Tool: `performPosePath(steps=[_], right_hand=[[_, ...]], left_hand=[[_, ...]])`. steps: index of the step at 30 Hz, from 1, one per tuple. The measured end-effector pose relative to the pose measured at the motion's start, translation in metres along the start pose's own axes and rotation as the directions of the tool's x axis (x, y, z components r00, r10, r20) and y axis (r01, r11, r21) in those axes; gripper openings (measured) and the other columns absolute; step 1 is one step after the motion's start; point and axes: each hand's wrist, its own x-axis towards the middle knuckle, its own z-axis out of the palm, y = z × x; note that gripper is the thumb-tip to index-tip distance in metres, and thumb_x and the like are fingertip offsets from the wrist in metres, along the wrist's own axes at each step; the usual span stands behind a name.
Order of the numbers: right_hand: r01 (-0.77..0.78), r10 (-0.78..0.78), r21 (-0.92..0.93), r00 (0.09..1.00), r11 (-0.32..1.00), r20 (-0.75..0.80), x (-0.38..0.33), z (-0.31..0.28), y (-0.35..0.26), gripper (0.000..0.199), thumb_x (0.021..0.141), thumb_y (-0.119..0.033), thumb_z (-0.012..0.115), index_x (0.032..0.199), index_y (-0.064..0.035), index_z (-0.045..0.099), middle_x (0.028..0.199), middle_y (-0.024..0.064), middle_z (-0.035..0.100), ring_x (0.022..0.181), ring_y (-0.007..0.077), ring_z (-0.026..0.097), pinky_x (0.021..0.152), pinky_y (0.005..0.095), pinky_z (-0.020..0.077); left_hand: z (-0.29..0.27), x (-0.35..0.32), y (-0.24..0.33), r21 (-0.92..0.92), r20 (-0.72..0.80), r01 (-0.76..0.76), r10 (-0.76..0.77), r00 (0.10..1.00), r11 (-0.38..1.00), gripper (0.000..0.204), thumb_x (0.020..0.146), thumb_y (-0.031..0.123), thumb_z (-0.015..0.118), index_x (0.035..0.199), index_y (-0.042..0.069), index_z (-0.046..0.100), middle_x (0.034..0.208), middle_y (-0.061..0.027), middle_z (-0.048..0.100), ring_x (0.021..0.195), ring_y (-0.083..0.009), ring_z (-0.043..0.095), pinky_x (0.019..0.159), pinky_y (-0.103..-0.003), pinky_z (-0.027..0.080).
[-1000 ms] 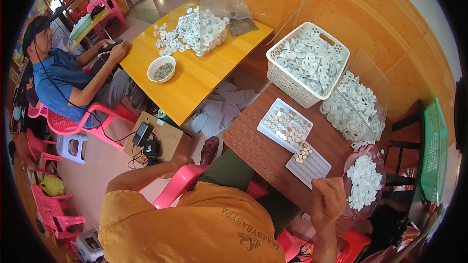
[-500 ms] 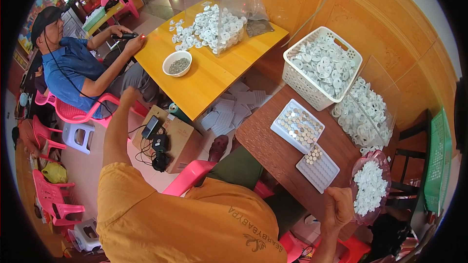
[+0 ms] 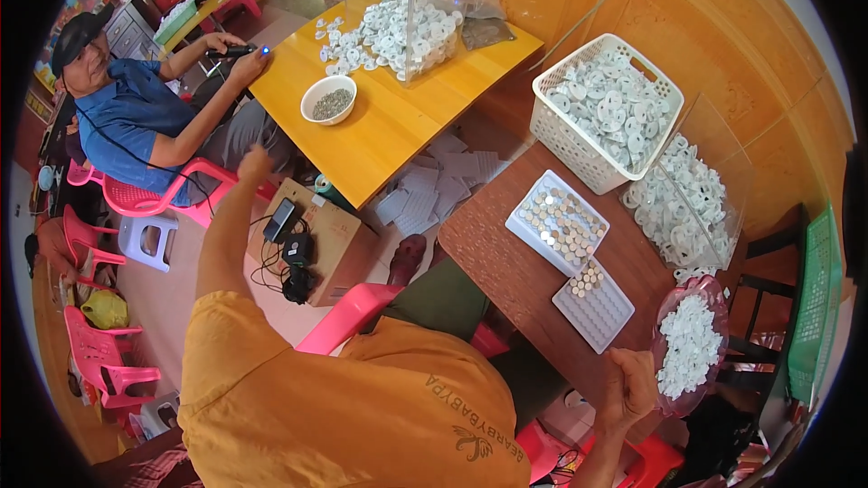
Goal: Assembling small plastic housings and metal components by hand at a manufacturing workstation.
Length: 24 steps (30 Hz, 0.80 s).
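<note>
My left arm stretches out past the pink chair, and my left hand [image 3: 256,164] is a rounded fist in the air near the other person's knees. Nothing shows in it. My right hand [image 3: 630,389] is closed in a fist too, raised beside the table's near edge, with no object visible in it. Nearest to it are a white ridged tray [image 3: 604,318] with some small round discs at one end and a pink glass dish [image 3: 663,402] heaped with small white pieces. A second white tray [image 3: 522,231], full of round metallic discs, overlaps the ridged one.
A white basket [image 3: 565,152] of white plastic parts stands on the brown table [image 3: 488,248], beside a clear bin [image 3: 714,158] of similar parts. The yellow table [image 3: 398,140] bears more parts and a white bowl [image 3: 309,90]. A person [image 3: 136,117] holds a black device [image 3: 237,51].
My view has shifted slightly. The other person's head has turned toward me, and the light at their device has gone from red to blue. Both my hands keep nearly the same pose.
</note>
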Motion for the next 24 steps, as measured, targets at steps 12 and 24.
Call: performPosePath(steps=[12,24], right_hand=[[-0.02,0.02,0.007,0.999,1.0,0.033,0.005,-0.002,0.0,0.013,0.073,0.007,0.065,0.085,0.0009,0.063,0.075,0.0088,0.06,0.067,0.0205,0.052,0.059,0.0287,0.0399],[-0.068,0.063,0.099,0.997,0.993,0.052,-0.003,0.016,0.0,0.013,0.073,0.007,0.066,0.084,0.0004,0.063,0.074,0.0086,0.061,0.065,0.0194,0.052,0.056,0.0268,0.0394]], left_hand=[[0.089,-0.067,0.013,-0.021,0.682,-0.198,0.159,0.714,0.98,0.027,0.08,0.018,0.063,0.106,0.009,0.061,0.07,-0.0136,0.065,0.054,-0.027,0.064,0.045,-0.038,0.05],[0.123,-0.151,0.046,-0.205,0.605,-0.492,0.505,0.616,0.846,0.042,0.073,0.024,0.07,0.109,0.003,0.06,0.085,-0.0139,0.067,0.073,-0.0253,0.067,0.062,-0.041,0.054]])
